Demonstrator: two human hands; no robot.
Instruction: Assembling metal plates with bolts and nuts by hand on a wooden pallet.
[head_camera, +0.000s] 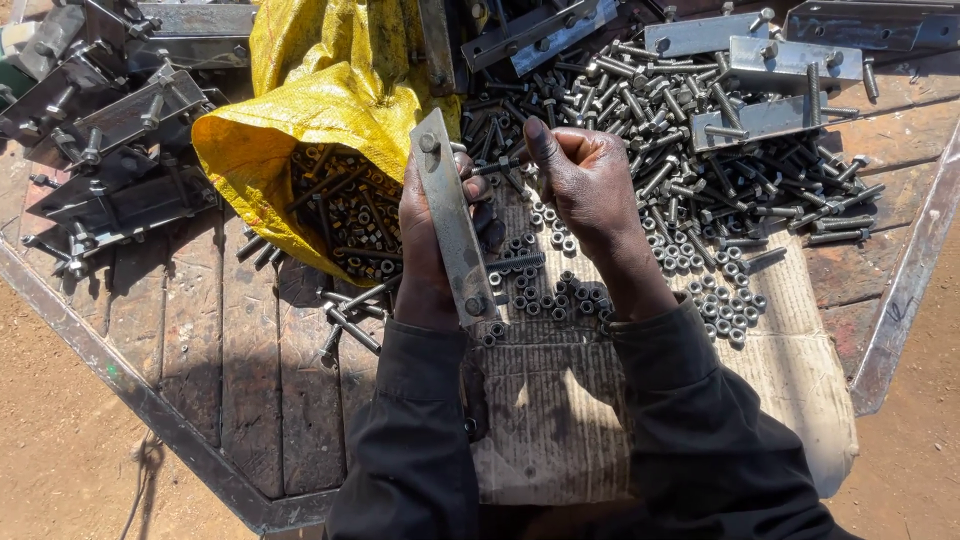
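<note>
Left hand (428, 250) closed around a flat steel bar (453, 222), fingers wrapped behind it, thumb side on the near face. Bar held upright and tilted slightly, top end leaning left, above the middle of the bench. A bolt head shows in the hole near its top end; a second hole sits near the bottom end, close to the wrist. This grip keeps both holes clear and turns the bar's face to the camera.

Right hand (585, 180) just right of the bar, fingers curled and pressed together, thumb up. It seems to pinch a small bolt (497, 163) whose shank points left toward the bar; the fingertips themselves are hidden, so the pinch is judged, not seen. Holding the bolt level with the bar's upper part lines it up with the plate.

Head view, surroundings: a grey woven sack (640, 400) lies flat under the forearms toward the near edge of the bench (200, 340). Loose nuts (545, 295) lie on it just below the hands. A yellow bag (310, 110) lies open at left, nuts and bolts spilling from its mouth. A large heap of bolts (700, 150) fills the far right. Finished brackets (110, 150) with bolts are stacked at the far left corner; more plates (780, 60) lie along the far edge. Nothing stands between the two hands.
</note>
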